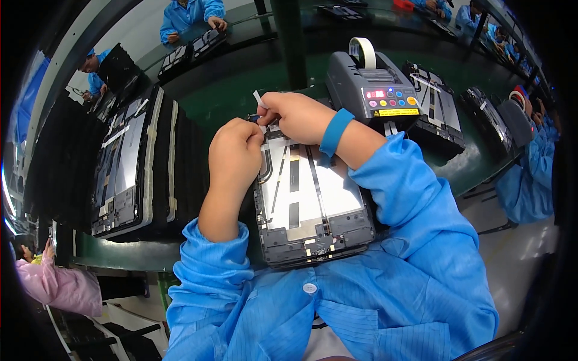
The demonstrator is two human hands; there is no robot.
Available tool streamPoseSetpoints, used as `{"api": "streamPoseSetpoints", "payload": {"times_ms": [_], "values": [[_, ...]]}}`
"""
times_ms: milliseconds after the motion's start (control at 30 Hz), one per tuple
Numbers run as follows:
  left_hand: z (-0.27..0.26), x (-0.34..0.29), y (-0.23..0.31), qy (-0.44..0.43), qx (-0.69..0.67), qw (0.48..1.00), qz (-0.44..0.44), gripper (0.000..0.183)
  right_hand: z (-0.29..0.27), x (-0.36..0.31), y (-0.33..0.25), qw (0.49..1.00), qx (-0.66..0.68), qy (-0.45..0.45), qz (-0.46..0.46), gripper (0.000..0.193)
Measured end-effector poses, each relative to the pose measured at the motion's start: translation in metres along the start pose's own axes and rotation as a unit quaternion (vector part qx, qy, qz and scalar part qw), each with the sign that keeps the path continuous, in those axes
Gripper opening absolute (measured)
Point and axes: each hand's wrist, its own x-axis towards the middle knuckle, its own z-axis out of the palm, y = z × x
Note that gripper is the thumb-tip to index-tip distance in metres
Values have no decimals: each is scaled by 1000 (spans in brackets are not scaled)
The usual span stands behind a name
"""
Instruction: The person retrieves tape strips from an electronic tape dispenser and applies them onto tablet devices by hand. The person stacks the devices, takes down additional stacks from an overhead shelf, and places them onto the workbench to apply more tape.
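An opened tablet (338, 191) lies in front of me, its silver inner plate, black strips and circuit parts exposed. My right hand (301, 118) is closed at its far left corner, pinching a short white strip of tape (259, 99) whose end sticks up past the fingers. Right beside it, my left hand (236, 155) is closed too, thumb and finger pressed together at the same corner. Whatever sits between those left fingertips is hidden. The two hands nearly touch, and they cover that corner of the tablet.
A grey tape dispenser (373, 90) stands just beyond my right forearm, with another opened tablet (435, 102) beside it. Tall stacks of tablets in black trays (162, 162) fill the left. A dark post (289, 42) rises ahead. Co-workers in blue sit at the surrounding benches.
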Motion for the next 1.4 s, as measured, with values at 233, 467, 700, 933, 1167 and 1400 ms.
{"api": "streamPoseSetpoints", "payload": {"times_ms": [233, 467, 700, 933, 1167, 1400], "values": [[-8, 0, 5, -15, -15, 1000, -22, 7, 1, -1, 2, 1000, -4, 1, -16, 28], [-4, 8, 3, -17, 66, 998, 13, 10, 0, 0, -2, 1000, -10, -2, -7, 29], [-1, 7, 1, -14, 79, 997, 3, 7, 0, -1, -8, 1000, -17, 11, 10, 28], [-8, 0, -9, -6, -14, 1000, -3, 10, -1, -4, -2, 999, 32, 5, 0, 31], [-16, -16, -11, 3, -99, 995, 10, 11, -1, -2, -13, 988, -66, 50, -130, 31], [-16, -17, -11, -10, -1, 994, 113, 11, -4, 16, -24, 985, -147, -31, -90, 20]]}}
